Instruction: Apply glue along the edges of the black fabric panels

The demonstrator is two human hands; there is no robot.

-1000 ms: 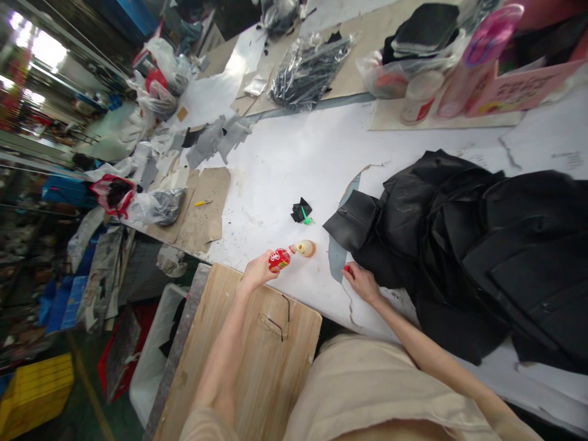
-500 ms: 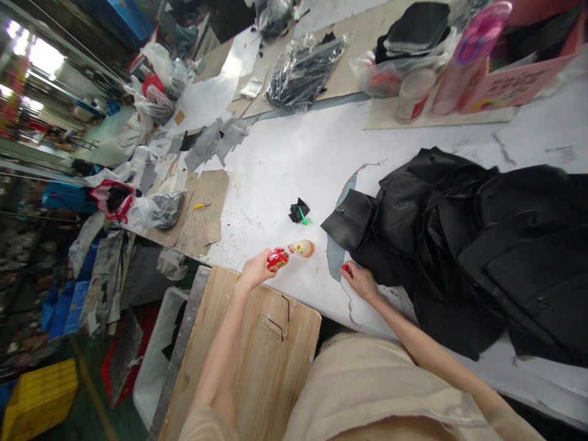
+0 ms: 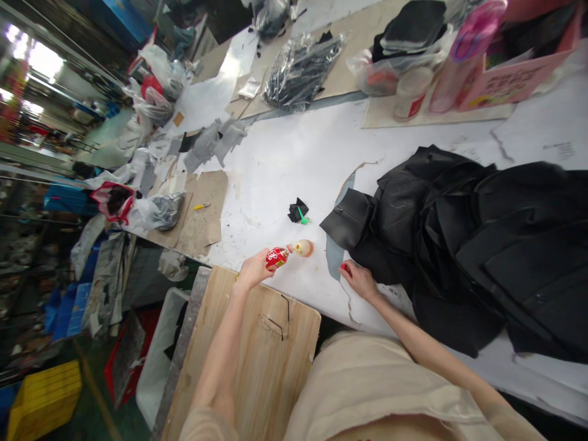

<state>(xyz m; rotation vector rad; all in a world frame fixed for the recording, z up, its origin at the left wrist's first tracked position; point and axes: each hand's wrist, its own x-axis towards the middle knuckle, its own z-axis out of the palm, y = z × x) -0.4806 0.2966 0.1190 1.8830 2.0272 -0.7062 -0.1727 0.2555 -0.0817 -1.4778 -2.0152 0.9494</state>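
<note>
Head view: a red-labelled bottle (image 3: 276, 259) is gripped in the closed fingers of the left hand (image 3: 255, 270), tilted above the white-covered worktop (image 3: 275, 153), its narrow end directed at the mouth of a small pale container (image 3: 304, 247). Whether the two touch, or whether any liquid is passed between them, cannot be told. A small red piece (image 3: 343, 267), apparently a cap, is pinched between the fingertips of the right hand (image 3: 361, 282), near the grey patch (image 3: 335, 260); if it is the bottle's cap, the bottle is held open. Just beyond the container, a green item (image 3: 302, 216) is seen against some black scraps (image 3: 295, 209). Black material (image 3: 441, 239) is heaped beside the right hand, and a yellow tool (image 3: 201, 206) is placed on brown board (image 3: 209, 217) farther left. Nearer the body, glasses (image 3: 274, 326) are laid on a wooden board (image 3: 257, 373).
</note>
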